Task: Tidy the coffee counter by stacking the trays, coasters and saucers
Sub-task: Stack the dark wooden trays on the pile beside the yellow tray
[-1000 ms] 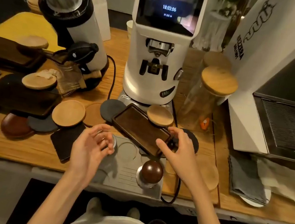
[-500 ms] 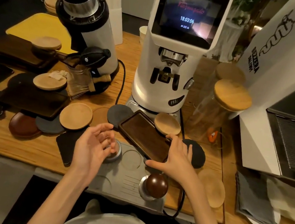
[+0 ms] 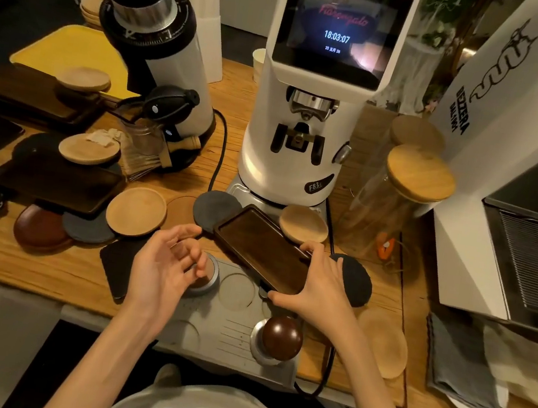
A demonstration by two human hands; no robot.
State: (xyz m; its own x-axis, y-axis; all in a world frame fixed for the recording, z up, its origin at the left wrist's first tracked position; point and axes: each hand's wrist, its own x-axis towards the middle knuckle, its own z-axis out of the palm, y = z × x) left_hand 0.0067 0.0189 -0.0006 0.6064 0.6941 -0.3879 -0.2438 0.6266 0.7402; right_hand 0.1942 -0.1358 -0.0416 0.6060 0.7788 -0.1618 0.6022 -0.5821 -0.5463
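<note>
A dark wooden tray [image 3: 263, 249] lies slanted in front of the white grinder. My right hand [image 3: 320, 287] grips its near right end, thumb under the corner and fingers over the far rim. My left hand [image 3: 162, 263] hovers just left of the tray, fingers loosely curled, holding nothing. A light wooden saucer [image 3: 303, 224] leans on the tray's far edge. Grey coasters [image 3: 216, 208] [image 3: 353, 279] lie on either side. More light saucers [image 3: 137, 211] [image 3: 382, 346], a reddish saucer [image 3: 39, 228] and dark trays [image 3: 60, 179] are spread over the counter.
The white grinder [image 3: 309, 105] and a black grinder [image 3: 153, 35] stand behind. A grey tamping mat [image 3: 230, 323] holds a brown-knobbed tamper [image 3: 281, 338]. Glass jars with wooden lids [image 3: 416, 176] and the espresso machine [image 3: 524, 170] fill the right. A yellow tray [image 3: 71, 51] sits far left.
My right hand has closed round the near right end of the dark tray. The left hand has stayed beside it. The view has shifted closer to the counter.
</note>
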